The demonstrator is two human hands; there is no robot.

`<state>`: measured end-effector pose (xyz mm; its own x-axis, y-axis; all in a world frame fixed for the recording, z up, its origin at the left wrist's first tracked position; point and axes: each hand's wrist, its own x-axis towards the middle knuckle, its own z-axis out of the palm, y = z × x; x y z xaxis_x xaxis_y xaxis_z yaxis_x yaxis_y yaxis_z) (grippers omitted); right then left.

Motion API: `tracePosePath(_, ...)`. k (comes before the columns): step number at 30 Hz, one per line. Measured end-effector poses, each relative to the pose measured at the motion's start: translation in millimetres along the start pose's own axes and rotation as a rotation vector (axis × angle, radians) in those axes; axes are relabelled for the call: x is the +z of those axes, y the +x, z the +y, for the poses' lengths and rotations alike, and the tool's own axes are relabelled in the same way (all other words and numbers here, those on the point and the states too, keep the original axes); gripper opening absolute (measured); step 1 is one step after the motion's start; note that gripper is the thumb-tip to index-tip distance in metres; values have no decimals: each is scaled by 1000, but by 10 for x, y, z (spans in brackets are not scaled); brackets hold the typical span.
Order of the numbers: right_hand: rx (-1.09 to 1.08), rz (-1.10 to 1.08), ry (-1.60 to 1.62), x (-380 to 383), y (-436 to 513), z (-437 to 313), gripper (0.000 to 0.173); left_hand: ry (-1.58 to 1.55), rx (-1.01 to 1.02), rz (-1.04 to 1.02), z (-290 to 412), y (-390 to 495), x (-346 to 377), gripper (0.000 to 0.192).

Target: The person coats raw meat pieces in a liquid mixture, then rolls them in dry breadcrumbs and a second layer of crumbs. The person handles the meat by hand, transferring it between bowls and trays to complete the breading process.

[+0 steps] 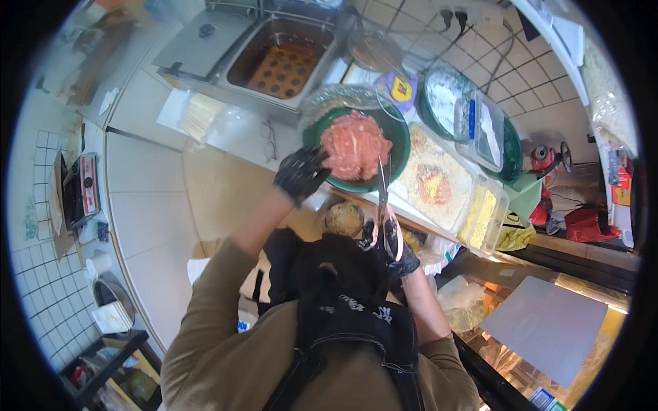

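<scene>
A mound of raw pinkish meat [354,146] fills much of a green basin [400,134], whose far rim has clear plastic film [329,100] over it. My left hand [302,175], in a black glove, touches the left side of the meat, its fingertips partly hidden there. In my right hand [398,251], also black-gloved and dusted pale, is a pair of scissors [381,198] with pink handles. The blades are a little apart and point up at the basin's right side, over the meat's edge.
Right of the basin stands a tray of pale crumbs [447,169] with a coated piece [434,185], then a tub of yellow crumbs [478,216]. A deep fryer [280,56] is behind. Eyeglasses [270,141] and wooden skewers [200,115] lie to the left.
</scene>
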<state>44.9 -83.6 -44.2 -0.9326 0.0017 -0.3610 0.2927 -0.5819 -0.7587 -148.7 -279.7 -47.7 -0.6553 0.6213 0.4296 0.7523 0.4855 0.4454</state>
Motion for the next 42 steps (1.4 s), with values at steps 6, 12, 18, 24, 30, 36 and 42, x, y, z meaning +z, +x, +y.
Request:
tracePosePath(6,-174,-163,-691,-372,221,-164,25,320,-147,-743,61,653,958,53)
tracePosePath(12,392,-212,415,-347,485,-28,23,171,-111,-771,-134,720,964,53)
tracePosePath(18,510,-62,234,-230,650,-168,25,-42,10,-451,-252,557,911,19)
tracePosePath(24,454,-112,171,-264,906,-173,21,-44,97,-426,-210,448,875,16)
tracePosePath(30,305,-56,4,-151,1032,-251,26,-166,142,-239,-148,398,755,14)
tracePosePath(36,418,4,-182,23,888,-402,40,-171,127,-216,-124,391,729,16)
tracePosePath(42,398,-58,-407,-28,820,-378,42,-283,96,-100,-53,462,628,18)
